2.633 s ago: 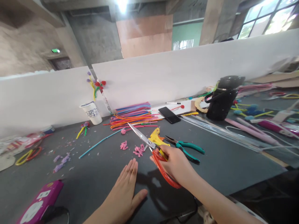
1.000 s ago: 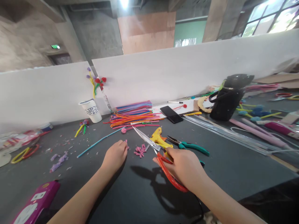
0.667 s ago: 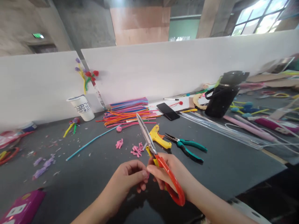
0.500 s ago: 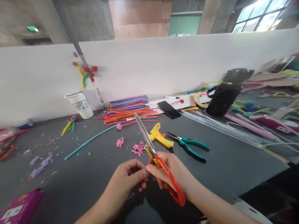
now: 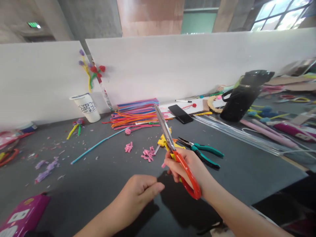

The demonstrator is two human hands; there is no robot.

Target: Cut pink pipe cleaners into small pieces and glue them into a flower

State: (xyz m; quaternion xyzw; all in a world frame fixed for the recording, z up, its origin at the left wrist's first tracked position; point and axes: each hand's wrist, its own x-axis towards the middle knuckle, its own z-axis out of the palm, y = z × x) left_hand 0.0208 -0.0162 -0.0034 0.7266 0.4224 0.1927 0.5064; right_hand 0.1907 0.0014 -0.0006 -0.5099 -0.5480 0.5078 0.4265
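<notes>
My right hand (image 5: 190, 166) grips a pair of scissors (image 5: 184, 168) with red handles, the blades pointing up and away. A small pink piece (image 5: 163, 165) shows at its thumb and fingertips. Lower and to the left, my left hand (image 5: 140, 191) is closed, thumb pressed against the curled fingers; whatever they may hold is hidden. Beyond the hands lie a loose pile of short pink pieces (image 5: 148, 153) and a smaller pink cluster (image 5: 128, 147). Behind the scissors is a partly covered yellow glue gun (image 5: 163, 141). Green-handled pliers (image 5: 208, 149) rest right of it.
Bundled colourful pipe cleaners (image 5: 133, 117) lie by the white partition (image 5: 172, 65), near a phone (image 5: 180, 114). A paper cup (image 5: 90, 108) stands left, a black jug (image 5: 239, 98) right. A blue pipe cleaner (image 5: 98, 144), purple scraps (image 5: 48, 169) and a magenta box (image 5: 24, 215) are leftward.
My hands have come apart: the left dropped slightly down and right, the right moved up and right with the scissors. The pink piece now shows at my right fingertips. The view shifted a little.
</notes>
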